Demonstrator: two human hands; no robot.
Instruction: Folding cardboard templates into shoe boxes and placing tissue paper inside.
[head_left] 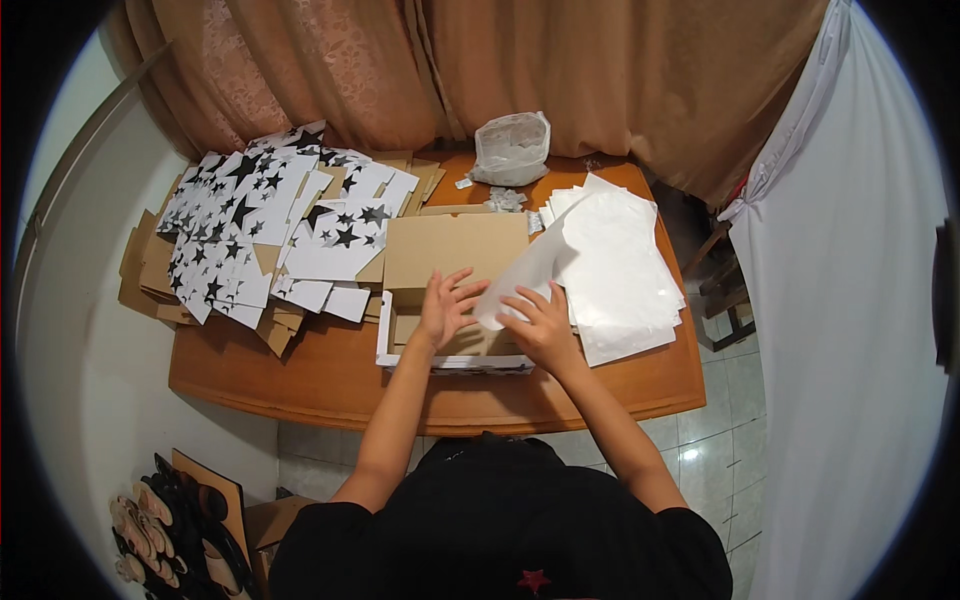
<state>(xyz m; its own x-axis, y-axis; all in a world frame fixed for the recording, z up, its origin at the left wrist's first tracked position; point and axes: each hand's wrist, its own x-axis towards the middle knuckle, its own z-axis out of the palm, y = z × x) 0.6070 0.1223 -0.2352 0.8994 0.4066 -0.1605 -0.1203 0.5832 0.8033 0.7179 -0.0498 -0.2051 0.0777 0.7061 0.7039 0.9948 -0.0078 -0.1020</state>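
An open cardboard box (455, 255) with a white rim lies on the wooden table (330, 375) in front of me, its brown lid flap raised toward the back. My left hand (447, 305) hovers over the box's inside with its fingers spread, holding nothing. My right hand (537, 322) grips the lower end of a white paper sheet (525, 275) that curves up from the box toward the stack of white sheets (620, 275) on the right.
Flat box blanks printed with black stars (260, 225) are piled on the table's left over brown cardboard. A white plastic bag (512, 148) sits at the back by the brown curtain. A white cloth hangs on the right. Shoes (170, 530) lie on the floor, lower left.
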